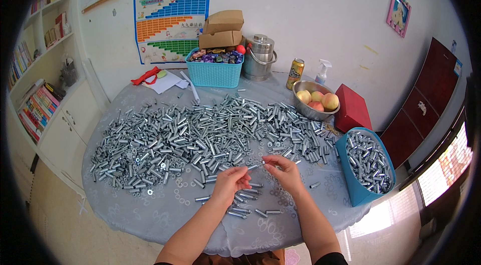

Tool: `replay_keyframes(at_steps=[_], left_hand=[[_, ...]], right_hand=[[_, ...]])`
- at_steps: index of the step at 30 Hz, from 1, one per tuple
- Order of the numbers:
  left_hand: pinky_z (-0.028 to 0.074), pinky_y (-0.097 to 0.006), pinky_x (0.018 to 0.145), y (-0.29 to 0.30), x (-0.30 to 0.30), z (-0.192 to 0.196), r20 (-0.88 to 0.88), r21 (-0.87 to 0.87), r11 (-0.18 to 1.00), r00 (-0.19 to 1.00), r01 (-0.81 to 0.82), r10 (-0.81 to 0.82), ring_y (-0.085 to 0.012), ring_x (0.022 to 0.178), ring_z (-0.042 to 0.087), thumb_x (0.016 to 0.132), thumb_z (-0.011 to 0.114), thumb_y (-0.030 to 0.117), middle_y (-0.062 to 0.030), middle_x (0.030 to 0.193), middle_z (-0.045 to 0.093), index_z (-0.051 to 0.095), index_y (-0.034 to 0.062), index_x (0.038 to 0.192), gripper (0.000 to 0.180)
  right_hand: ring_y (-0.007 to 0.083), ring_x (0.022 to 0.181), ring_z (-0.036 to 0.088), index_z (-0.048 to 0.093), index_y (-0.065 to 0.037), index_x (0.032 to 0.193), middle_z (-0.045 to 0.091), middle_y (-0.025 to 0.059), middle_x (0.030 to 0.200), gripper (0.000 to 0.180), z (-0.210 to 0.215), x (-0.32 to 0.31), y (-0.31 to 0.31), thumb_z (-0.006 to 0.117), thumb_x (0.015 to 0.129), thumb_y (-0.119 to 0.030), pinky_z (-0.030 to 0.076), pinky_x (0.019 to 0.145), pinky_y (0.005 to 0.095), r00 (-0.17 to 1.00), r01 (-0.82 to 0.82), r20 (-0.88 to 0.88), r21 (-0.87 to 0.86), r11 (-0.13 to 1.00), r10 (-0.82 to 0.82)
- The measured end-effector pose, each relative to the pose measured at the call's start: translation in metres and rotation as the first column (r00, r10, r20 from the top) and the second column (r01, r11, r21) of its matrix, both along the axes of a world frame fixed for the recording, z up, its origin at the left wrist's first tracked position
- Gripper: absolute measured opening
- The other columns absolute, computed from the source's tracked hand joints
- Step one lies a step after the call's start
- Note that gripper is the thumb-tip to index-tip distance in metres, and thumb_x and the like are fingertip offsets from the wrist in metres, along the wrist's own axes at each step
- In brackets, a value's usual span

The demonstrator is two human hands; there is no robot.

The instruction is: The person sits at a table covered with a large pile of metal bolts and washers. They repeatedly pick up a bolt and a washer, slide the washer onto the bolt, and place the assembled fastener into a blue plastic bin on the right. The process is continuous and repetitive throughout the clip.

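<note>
My left hand (229,183) and my right hand (285,171) meet over the near part of the round table (150,215). Together they pinch one short silver bolt (255,166) held level between their fingertips. A wide heap of similar silver bolts and washers (200,137) covers the middle of the table just beyond my hands. A few loose bolts (245,205) lie under and in front of my left hand. At the right edge a blue bin (356,190) is filled with several bolts.
At the back stand a teal basket (213,74) of small items with cardboard boxes on it, a steel lidded pot (259,57), a drink can (295,73), a spray bottle (323,70), a metal bowl of peaches (314,100) and a red box (352,109). Bookshelves (40,64) stand left.
</note>
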State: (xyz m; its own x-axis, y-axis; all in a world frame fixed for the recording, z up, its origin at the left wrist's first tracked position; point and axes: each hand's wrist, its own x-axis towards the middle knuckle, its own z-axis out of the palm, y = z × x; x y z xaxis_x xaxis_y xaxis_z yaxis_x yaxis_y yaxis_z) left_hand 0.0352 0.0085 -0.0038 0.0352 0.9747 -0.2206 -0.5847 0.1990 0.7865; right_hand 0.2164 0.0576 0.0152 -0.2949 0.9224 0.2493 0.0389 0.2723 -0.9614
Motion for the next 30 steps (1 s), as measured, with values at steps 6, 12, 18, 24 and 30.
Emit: replay_keyframes(at_steps=[6, 12, 18, 24, 30], left_hand=[[0.053, -0.028, 0.056, -0.001, 0.0, 0.002, -0.028, 0.004, 1.0, 0.999, 0.024, -0.024, -0.0116, 0.059, 0.056, 0.084, 0.062, 0.018, -0.0071, 0.072, 0.059, 0.061, -0.0031, 0.087, 0.022], [0.052, -0.027, 0.054, -0.005, 0.006, 0.007, -0.133, 0.052, 0.999, 0.991, 0.005, 0.003, -0.0121, 0.059, 0.056, 0.083, 0.063, 0.016, -0.008, 0.073, 0.059, 0.061, -0.0047, 0.09, 0.022], [0.052, -0.027, 0.052, -0.004, 0.005, 0.006, -0.111, 0.046, 0.999, 0.994, 0.012, -0.007, -0.0124, 0.057, 0.056, 0.085, 0.062, 0.018, -0.0082, 0.072, 0.059, 0.061, -0.0053, 0.09, 0.023], [0.052, -0.027, 0.052, -0.003, 0.001, 0.005, -0.127, 0.023, 1.0, 0.992, 0.013, -0.01, -0.0122, 0.056, 0.056, 0.085, 0.061, 0.019, -0.0077, 0.071, 0.059, 0.061, -0.0054, 0.088, 0.025], [0.052, -0.027, 0.052, -0.007, 0.01, 0.012, -0.215, 0.15, 0.988, 0.976, 0.047, -0.014, -0.0122, 0.054, 0.056, 0.086, 0.06, 0.019, -0.0074, 0.07, 0.058, 0.061, -0.0049, 0.087, 0.024]], right_hand=[[0.0126, 0.085, 0.056, 0.065, -0.002, 0.093, 0.062, 0.0039, 0.092, 0.014, 0.008, -0.001, -0.006, 0.065, 0.08, -0.006, 0.044, 0.077, 0.0257, 0.991, -0.025, 0.137, 0.151, 0.988, 0.004], [0.0114, 0.075, 0.055, 0.063, 0.001, 0.084, 0.061, 0.0034, 0.078, 0.018, 0.003, 0.006, -0.003, 0.06, 0.086, -0.018, 0.044, 0.07, 0.0252, 0.943, -0.037, 0.328, -0.05, 0.998, 0.052], [0.0109, 0.076, 0.055, 0.061, 0.0, 0.091, 0.061, 0.0031, 0.079, 0.021, 0.003, 0.002, -0.006, 0.059, 0.087, -0.02, 0.044, 0.069, 0.0228, 0.988, -0.007, 0.155, -0.089, 0.996, 0.021], [0.011, 0.079, 0.055, 0.062, -0.001, 0.087, 0.061, 0.0042, 0.081, 0.02, 0.009, 0.002, -0.008, 0.059, 0.087, -0.021, 0.044, 0.072, 0.0243, 0.976, -0.076, 0.213, 0.096, 0.993, 0.054], [0.0107, 0.075, 0.053, 0.061, 0.0, 0.076, 0.059, 0.004, 0.076, 0.037, 0.001, 0.015, 0.0, 0.05, 0.092, -0.032, 0.042, 0.068, 0.0259, 0.95, -0.108, 0.259, -0.248, 0.963, 0.173]])
